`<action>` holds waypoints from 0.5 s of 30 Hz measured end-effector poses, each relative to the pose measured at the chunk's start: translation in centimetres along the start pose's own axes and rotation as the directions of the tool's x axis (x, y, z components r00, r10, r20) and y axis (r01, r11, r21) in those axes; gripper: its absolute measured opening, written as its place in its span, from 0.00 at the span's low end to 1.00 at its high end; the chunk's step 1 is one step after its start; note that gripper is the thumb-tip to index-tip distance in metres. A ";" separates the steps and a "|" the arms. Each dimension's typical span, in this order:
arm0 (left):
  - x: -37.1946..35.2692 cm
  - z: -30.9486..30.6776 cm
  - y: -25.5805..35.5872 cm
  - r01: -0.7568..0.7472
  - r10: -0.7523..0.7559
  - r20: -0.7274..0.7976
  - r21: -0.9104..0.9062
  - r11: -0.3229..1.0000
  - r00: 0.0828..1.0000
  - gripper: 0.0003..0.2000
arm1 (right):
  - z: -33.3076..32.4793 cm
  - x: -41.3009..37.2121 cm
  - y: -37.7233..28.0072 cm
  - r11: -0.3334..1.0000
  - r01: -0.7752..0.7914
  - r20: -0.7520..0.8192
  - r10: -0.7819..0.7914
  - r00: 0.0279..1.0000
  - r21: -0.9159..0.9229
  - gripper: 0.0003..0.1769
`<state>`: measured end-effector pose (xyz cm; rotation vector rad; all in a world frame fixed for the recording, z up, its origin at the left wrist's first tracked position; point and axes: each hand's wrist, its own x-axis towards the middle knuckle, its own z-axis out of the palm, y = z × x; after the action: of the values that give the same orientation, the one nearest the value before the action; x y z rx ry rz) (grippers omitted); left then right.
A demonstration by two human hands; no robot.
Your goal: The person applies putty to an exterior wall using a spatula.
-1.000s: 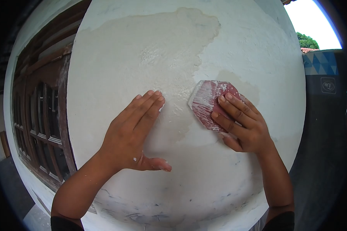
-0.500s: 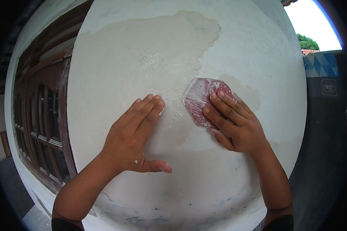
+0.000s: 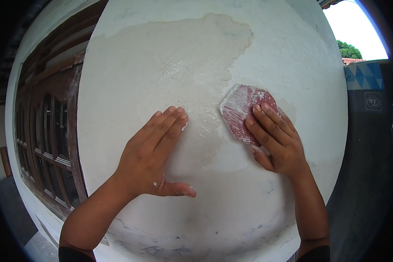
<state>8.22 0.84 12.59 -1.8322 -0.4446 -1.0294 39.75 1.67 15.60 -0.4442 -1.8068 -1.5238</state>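
Note:
My right hand (image 3: pixel 278 146) grips a dark red, many-sided putty spreader (image 3: pixel 242 111). Its fingers lie across the spreader's right part, with the thumb at the lower edge. White paste streaks the spreader's face, which is against or very close to the white wall (image 3: pixel 179 236). To the left, my left hand (image 3: pixel 155 146) rests flat against the wall, fingers together and thumb stretched out, holding nothing. Small white specks stick to its index finger and near the thumb. A damp, beige-grey patch of paste (image 3: pixel 135 56) spreads over the wall above and between the hands, with shiny ridges.
A brown wooden door or window frame with panes (image 3: pixel 48 131) borders the wall on the left. Beyond the wall's right edge stands a dark surface (image 3: pixel 367 144) with a blue patterned band (image 3: pixel 364 74). Dark scuffs mark the wall low down.
My right hand and the putty spreader have shifted a little to the right along the wall. My left hand has stayed in nearly the same place.

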 end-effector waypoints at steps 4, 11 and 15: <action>0.0 0.2 -0.2 -0.002 0.002 0.000 0.007 1.000 1.000 0.59 | 0.6 0.7 -0.2 1.000 0.017 0.052 -0.016 0.999 -0.018 0.30; -0.1 0.5 -0.2 0.022 -0.021 0.009 -0.029 0.999 1.000 0.59 | 0.6 0.7 -0.3 0.998 -0.042 -0.001 0.042 0.999 0.036 0.30; -0.2 0.2 -0.1 0.032 -0.032 0.007 -0.034 0.999 0.999 0.59 | 0.2 -0.6 -0.2 0.998 -0.060 0.053 0.059 0.997 0.022 0.30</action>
<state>8.12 1.15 12.45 -1.8646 -0.4641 -1.0592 39.99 1.95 15.06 -0.5266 -1.8330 -1.4613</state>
